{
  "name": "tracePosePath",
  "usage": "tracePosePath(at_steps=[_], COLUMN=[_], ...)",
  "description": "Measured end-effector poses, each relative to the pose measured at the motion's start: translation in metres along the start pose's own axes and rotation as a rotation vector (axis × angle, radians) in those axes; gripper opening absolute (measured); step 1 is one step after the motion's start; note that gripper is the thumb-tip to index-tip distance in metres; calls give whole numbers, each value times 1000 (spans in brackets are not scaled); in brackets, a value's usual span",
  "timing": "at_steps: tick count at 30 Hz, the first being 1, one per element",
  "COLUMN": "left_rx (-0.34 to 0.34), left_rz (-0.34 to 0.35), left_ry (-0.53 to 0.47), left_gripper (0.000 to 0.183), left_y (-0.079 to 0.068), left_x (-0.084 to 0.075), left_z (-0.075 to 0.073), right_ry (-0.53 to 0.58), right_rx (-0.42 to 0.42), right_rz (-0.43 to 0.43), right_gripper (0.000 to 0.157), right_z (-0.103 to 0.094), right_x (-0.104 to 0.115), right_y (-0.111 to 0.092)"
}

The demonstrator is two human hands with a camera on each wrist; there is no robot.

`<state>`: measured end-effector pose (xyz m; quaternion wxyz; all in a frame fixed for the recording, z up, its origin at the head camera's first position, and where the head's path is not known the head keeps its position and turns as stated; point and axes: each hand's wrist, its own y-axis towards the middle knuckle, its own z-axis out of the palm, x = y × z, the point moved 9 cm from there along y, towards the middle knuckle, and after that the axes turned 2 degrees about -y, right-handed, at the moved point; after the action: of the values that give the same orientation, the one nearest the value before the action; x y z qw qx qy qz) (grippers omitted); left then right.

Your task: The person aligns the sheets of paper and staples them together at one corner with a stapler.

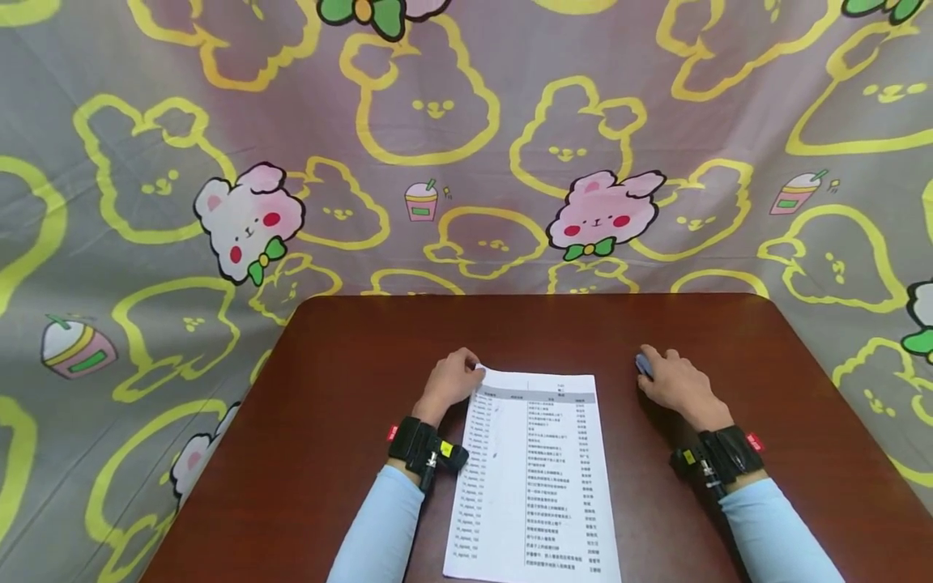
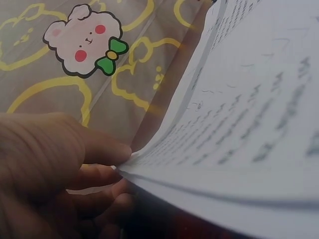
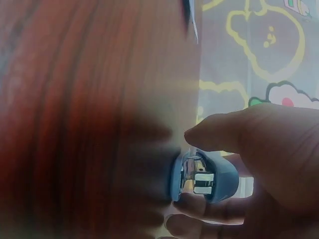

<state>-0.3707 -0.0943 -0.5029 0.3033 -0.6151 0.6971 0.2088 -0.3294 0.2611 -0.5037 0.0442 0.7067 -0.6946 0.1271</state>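
A printed paper sheet [image 1: 539,478] with a table of text lies before me, its left edge raised in the left wrist view. At its upper left corner my left hand [image 1: 450,379] pinches the paper [image 2: 239,134] between thumb and fingers. To the right, apart from the paper, my right hand [image 1: 679,387] holds a small blue-grey stapler [image 3: 224,177] low at the table top. Metal parts show in the stapler's open mouth in the right wrist view. The fingers lie behind and below it, with the thumb at its other side; the palm's inside is partly hidden.
The dark red-brown wooden table [image 1: 350,348] has rounded far corners. Behind and beside it hangs a grey curtain [image 1: 466,121] with yellow outlines and pink cartoon heads. Black wrist straps with small cameras sit on both wrists, the left camera [image 1: 453,455] overlapping the paper's left edge.
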Motion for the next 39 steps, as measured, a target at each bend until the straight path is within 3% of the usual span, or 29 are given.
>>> tracePosePath(at_steps=[4,11,18,22,26,33,39], left_rx=[6,6,-11,9,71,97,97], left_rz=[-14,-22,26,-3,-40,-55,-56], left_ry=[-17,-1,103,172,141,59,41], left_gripper=[30,34,42,47,49,45,40], left_y=[-1,-2,-8,-9,-8,-11,-10], left_x=[2,3,-11,-10,-2,1,4], left_z=[-2,-5,-10,-13,-8,1,1], right_ry=[3,85,91,160,201,206,243], right_rx=[-12,-211,-302,-185,-45,32,92], right_rz=[4,-69,-131,-171,-158,-107,-90], right_gripper=[58,46,34,34,40,47,36], right_z=[-3,-29,-36,-18,9,27,28], right_x=[3,28,56,65,69,71,73], right_y=[-3,-20,-32,-25,-13,-4,0])
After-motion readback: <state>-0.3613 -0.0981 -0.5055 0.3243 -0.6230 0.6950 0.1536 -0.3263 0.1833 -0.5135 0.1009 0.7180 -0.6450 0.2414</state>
